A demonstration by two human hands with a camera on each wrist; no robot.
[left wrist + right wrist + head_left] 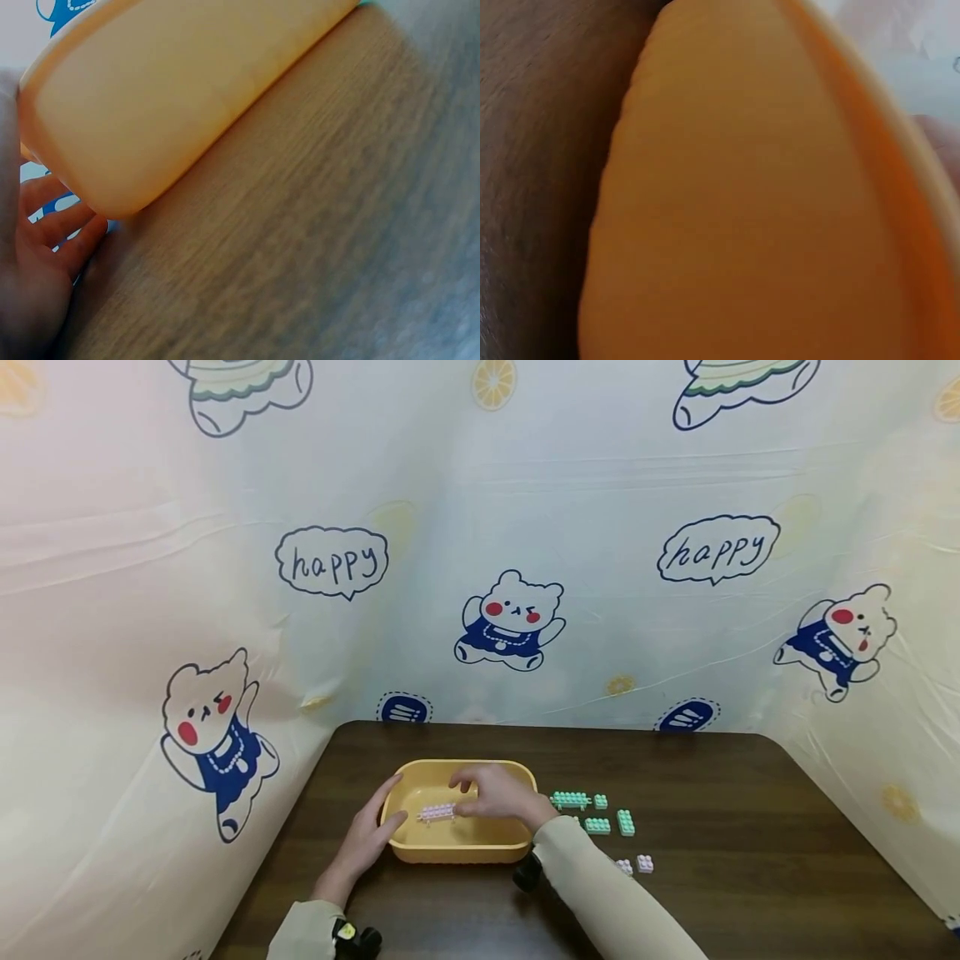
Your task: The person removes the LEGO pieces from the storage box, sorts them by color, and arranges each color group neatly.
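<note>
A yellow plastic bin (461,853) stands on the table, its left end between the thumb and fingers of my left hand (369,835). The thumb lies over the rim and the fingers run along the outer wall, as the left wrist view shows beside the bin (150,97). Inside lies a pink strip of joined toy building bricks (437,812). My right hand (497,792) reaches in over the right side, thumb tip right at the strip's right end and fingers spread apart from the thumb. In the right wrist view, the bin wall (742,187) hides most of this hand.
Right of the bin lie a long green brick strip (571,799), a small green brick (600,801) and larger green bricks (626,822). Nearer are pink bricks (644,863), partly behind the right sleeve (600,881). A printed cloth (420,635) hangs behind the dark wooden table (720,827).
</note>
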